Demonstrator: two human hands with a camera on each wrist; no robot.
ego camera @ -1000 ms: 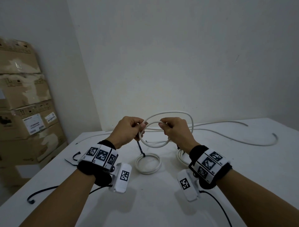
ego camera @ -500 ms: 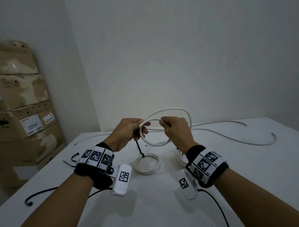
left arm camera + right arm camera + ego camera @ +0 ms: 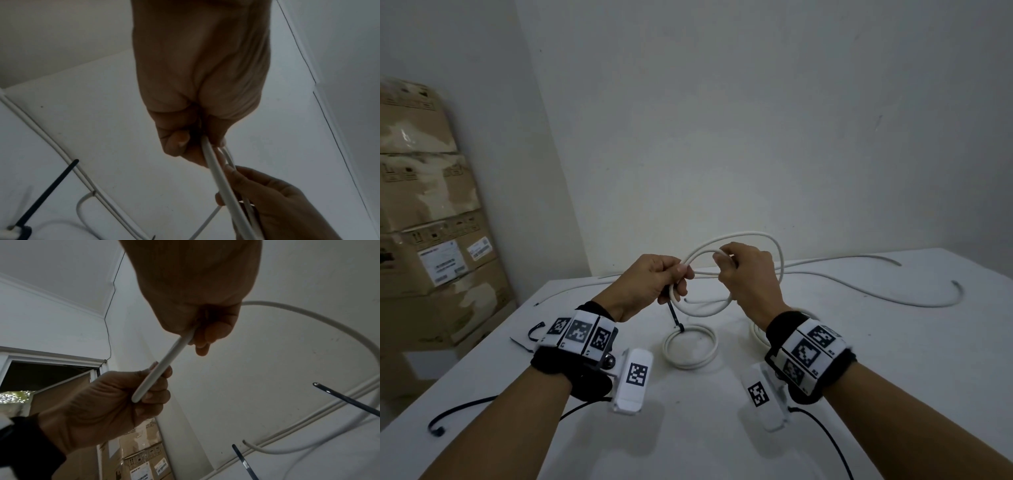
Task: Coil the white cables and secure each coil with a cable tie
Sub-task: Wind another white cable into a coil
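Both hands hold a white cable [image 3: 743, 235] above the table, bent into a loose loop of about two turns. My left hand [image 3: 681, 277] grips the loop's left side, seen close in the left wrist view [image 3: 218, 172]. My right hand [image 3: 722, 260] pinches the strands near the cable's end [image 3: 164, 366]. The rest of the cable [image 3: 893, 301] trails off to the right across the table. Below the hands lies a finished coil [image 3: 690, 346] bound with a black tie [image 3: 675, 318]. A second coil [image 3: 756, 334] is mostly hidden behind my right wrist.
Loose black cable ties lie at the table's left [image 3: 536, 334] and near its front left edge [image 3: 448, 418]. Stacked cardboard boxes [image 3: 431, 240] stand left of the white table [image 3: 893, 377]. Another long white cable [image 3: 859, 258] runs along the wall.
Both hands keep their hold on the cable. The right hand has edged slightly toward the left hand and the loop has drawn a little tighter.
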